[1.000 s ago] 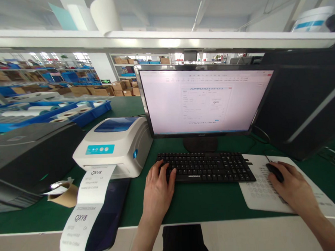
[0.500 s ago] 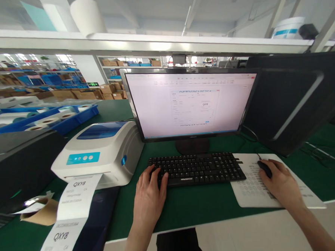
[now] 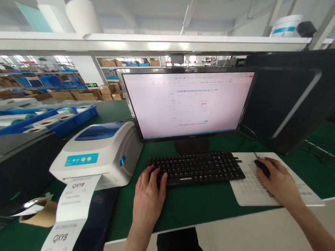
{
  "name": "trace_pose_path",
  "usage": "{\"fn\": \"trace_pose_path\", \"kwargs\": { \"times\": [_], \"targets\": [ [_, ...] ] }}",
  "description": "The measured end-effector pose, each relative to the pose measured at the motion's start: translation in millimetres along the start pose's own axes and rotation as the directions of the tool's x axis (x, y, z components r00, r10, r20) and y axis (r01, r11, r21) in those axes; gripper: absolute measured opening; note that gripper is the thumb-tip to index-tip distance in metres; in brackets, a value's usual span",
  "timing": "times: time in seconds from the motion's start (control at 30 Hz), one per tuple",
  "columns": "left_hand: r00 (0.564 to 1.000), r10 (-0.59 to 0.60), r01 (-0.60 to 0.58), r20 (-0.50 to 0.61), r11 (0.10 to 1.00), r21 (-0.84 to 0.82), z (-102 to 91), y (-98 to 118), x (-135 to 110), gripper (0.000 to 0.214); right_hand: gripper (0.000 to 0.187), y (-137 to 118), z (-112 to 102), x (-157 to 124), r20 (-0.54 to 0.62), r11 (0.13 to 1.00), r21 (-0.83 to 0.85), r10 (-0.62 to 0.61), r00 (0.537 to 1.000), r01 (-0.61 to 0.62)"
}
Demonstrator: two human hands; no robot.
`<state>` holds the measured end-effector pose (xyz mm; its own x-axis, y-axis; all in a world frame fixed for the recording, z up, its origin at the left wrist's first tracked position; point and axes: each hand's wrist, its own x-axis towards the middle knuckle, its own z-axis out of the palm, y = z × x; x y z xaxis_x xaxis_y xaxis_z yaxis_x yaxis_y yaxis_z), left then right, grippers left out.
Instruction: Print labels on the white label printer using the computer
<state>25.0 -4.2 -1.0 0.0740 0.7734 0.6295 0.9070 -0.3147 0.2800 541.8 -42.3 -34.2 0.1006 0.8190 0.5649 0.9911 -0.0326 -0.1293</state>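
Note:
My left hand point(image 3: 148, 194) rests with its fingers spread on the left end of a black keyboard point(image 3: 198, 169). On the right, my right hand point(image 3: 281, 181) is wrapped over a black computer mouse point(image 3: 262, 168), which lies on a white printed mouse pad point(image 3: 252, 196). Behind the keyboard stands a monitor point(image 3: 152, 104) showing a dialog window with a label preview reading QXY8. To the left of the keyboard, a white label printer point(image 3: 101, 147) has a strip of printed labels point(image 3: 73, 211) hanging from its front slot, down past the table edge.
A cardboard tube point(image 3: 41, 214) lies left of the label strip, near a dark box-like object point(image 3: 20, 159). Blue trays point(image 3: 80, 117) with rolls sit at the back left. A dark panel point(image 3: 289, 96) stands beside the monitor. A white shelf point(image 3: 140, 42) spans above.
The whole view has shifted very slightly left. Both hands keep their places on the keyboard and mouse, and the label strip looks the same.

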Motion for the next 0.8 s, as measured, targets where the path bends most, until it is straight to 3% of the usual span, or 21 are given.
{"fn": "trace_pose_path", "kwargs": {
  "times": [0.8],
  "targets": [
    [1.0, -0.01, 0.01, -0.023, 1.0, -0.027, -2.6, 3.4, 1.4, 0.031, 0.052, -3.7, -2.5, 1.6, 0.01, 0.999, 0.044, -0.018, 1.0, 0.017]
  ]
}}
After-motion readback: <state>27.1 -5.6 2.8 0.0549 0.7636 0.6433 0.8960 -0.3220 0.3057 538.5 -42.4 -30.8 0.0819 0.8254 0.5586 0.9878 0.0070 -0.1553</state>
